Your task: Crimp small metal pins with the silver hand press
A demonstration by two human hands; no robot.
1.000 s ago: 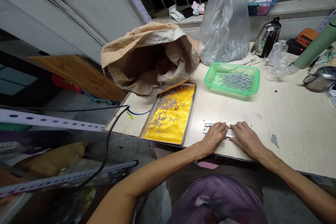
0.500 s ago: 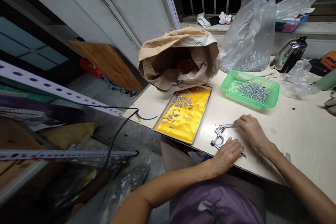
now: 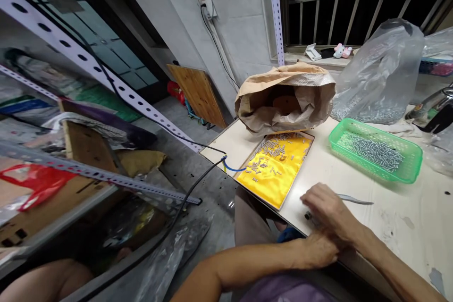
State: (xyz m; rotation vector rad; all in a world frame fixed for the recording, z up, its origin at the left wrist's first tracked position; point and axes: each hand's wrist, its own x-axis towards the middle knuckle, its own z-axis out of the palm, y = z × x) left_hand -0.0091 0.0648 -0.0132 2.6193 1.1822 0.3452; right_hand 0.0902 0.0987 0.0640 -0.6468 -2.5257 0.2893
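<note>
A pair of metal pliers (image 3: 356,199) lies at the table's front edge; one grey handle sticks out to the right of my right hand (image 3: 329,212). That hand bends over the tool's jaw end with its fingers together, slightly blurred, and what they grip is hidden. A small black knob (image 3: 307,216) of the tool shows just below the fingertips. My left hand (image 3: 320,247) lies beneath the right wrist at the table edge, its fingers covered. To the left, a shallow tray lined with yellow cloth (image 3: 267,193) holds many small metal pins.
A green basket (image 3: 412,174) of similar metal pieces stands at the right. An open paper sack (image 3: 255,104) leans over the tray's far end. Behind are a clear plastic bag (image 3: 385,66) and a kettle (image 3: 435,113). A black cable (image 3: 170,198) hangs at the table's left corner.
My view has turned left. My right hand has left the upper handle and moved over the jaw end. It crosses above my left hand, whose fingers are now covered.
</note>
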